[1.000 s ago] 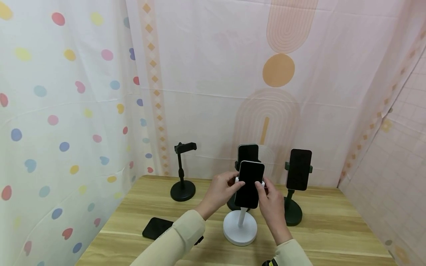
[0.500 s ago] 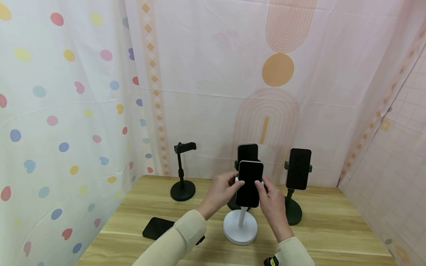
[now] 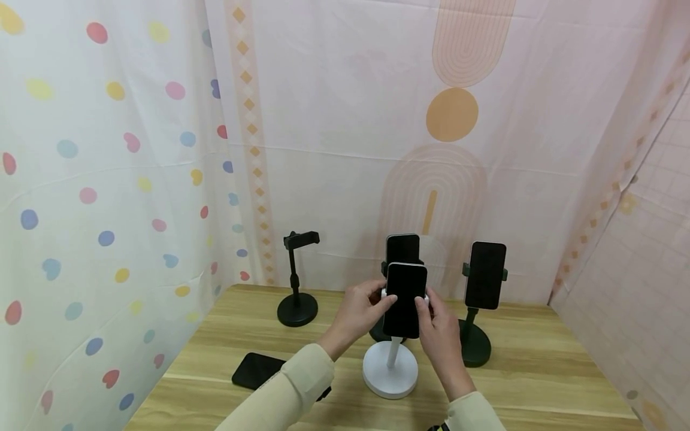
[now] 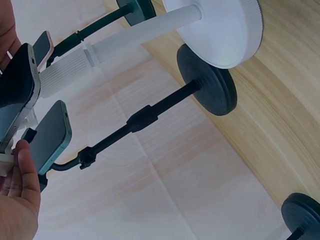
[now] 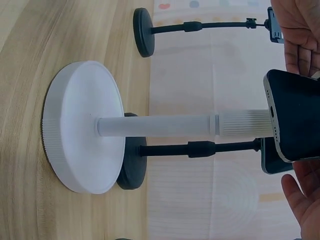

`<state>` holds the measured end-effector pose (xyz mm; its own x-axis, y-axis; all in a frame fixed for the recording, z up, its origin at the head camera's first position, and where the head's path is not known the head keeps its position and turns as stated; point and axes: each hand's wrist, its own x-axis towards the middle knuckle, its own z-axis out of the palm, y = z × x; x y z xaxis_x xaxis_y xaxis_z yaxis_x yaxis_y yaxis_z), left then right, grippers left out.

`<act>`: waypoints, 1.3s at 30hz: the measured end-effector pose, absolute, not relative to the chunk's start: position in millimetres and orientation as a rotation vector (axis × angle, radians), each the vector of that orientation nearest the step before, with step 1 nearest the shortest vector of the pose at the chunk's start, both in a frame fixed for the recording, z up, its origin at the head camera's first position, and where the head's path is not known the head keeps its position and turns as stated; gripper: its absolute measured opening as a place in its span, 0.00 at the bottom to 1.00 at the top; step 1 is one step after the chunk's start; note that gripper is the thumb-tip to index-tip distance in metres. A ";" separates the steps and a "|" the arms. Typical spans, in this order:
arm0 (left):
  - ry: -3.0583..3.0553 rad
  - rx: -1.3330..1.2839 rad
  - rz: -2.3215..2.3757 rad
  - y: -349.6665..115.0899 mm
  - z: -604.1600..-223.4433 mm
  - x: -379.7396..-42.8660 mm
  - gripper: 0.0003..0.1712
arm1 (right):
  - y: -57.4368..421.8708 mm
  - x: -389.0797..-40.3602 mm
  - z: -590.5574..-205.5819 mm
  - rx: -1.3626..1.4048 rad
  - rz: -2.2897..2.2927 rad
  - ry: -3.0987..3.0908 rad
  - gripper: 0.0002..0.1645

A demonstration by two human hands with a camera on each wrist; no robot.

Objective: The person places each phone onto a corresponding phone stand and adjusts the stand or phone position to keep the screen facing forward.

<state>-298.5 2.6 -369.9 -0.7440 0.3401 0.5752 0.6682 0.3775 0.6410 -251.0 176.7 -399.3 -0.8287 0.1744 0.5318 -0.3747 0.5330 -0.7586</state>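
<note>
The left hand and right hand grasp the phone by its left and right edges. It sits between them atop the white stand, slightly straighter than a second ago, the grip unchanged. Behind is a second phone; right, a green stand; far left, a black stand; near left, a flat phone.

A wood-grained worktop bears a white stand, a dark stand just behind it, a green stand to the right and a black stand at back left; a phone lies flat at front left.
</note>
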 end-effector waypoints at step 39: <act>-2.412 -0.835 -1.382 -17.7 -389.9 -295.8 0.23 | 182.8 -241.4 -412.6 0.070 1.305 -2.256 0.30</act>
<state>-295.8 -17.7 -389.9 -0.8085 0.3589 0.4664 0.5839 0.3899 0.7120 -241.4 182.8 -412.6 -0.8593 0.2116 0.4657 -0.2982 0.5325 -0.7922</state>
